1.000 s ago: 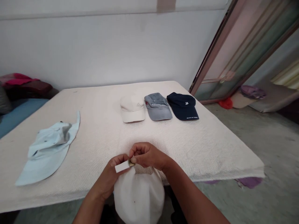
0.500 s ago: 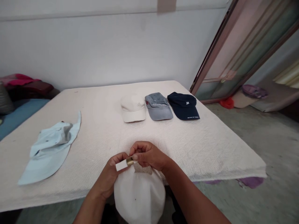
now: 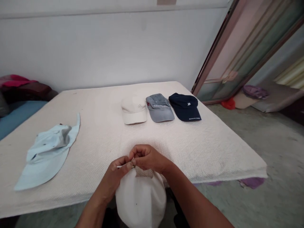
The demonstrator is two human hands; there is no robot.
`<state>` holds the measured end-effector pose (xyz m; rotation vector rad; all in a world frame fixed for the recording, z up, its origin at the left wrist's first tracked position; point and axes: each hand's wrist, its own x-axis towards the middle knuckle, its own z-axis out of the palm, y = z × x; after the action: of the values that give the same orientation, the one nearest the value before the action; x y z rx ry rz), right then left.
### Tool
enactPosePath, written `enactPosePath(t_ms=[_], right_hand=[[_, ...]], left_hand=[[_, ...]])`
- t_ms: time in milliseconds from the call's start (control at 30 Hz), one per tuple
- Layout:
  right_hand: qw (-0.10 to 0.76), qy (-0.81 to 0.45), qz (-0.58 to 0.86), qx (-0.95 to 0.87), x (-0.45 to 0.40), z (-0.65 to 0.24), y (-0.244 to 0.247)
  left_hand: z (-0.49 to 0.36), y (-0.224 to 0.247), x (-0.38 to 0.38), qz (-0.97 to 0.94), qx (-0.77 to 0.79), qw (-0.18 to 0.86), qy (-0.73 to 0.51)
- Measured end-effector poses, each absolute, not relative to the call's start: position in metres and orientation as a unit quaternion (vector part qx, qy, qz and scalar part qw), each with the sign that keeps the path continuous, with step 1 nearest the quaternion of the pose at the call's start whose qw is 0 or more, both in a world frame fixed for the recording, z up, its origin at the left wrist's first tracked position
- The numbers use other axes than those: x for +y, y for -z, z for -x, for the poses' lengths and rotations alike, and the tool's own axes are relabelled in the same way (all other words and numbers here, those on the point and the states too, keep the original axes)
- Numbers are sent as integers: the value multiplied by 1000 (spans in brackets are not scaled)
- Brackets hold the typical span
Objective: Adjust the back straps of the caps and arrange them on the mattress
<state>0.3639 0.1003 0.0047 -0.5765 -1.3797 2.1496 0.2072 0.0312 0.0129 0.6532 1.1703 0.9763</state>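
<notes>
A white cap (image 3: 140, 199) hangs at the near edge of the table, its back opening facing up and away from me. My left hand (image 3: 116, 174) pinches the end of the cap's back strap, thumb on top. Right beside it, my right hand (image 3: 148, 158) has its thumb and fingers closed on the same strap near the brass buckle. The buckle is almost wholly covered by my fingertips, and the strap's white end shows edge-on as a thin line. The cap's brim is out of sight.
On the white-covered table (image 3: 99, 136) a cream cap (image 3: 134, 110), a grey cap (image 3: 160, 107) and a navy cap (image 3: 185, 107) lie in a row towards the back. A light blue cap (image 3: 47, 155) lies at the left with its strap undone. A wall (image 3: 102, 47) stands behind.
My left thumb has come over the strap and buckle, which showed plainly before. The strap end has turned from flat to edge-on. The view has shifted slightly.
</notes>
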Motion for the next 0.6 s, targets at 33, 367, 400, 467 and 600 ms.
enactPosePath(t_ms=[33,367,400,467,600], right_hand=[[258,-793,217,-507,100,-363,-5],[266,-815,212,-469,100,-364,-3],[268,-814,210,-469,100,-364,-3],[268,-807,213,-481,101,-366,-4],[252,-776,242,-526,104,-377,-8]], left_hand=[[-207,-12,31,-287,529,669,-436],[-212,-7,33,-219,475,715,-463],[-213,-7,33,-216,467,720,-465],[-213,-8,34,-197,451,730,-474],[-202,-11,36,-72,443,755,-479]])
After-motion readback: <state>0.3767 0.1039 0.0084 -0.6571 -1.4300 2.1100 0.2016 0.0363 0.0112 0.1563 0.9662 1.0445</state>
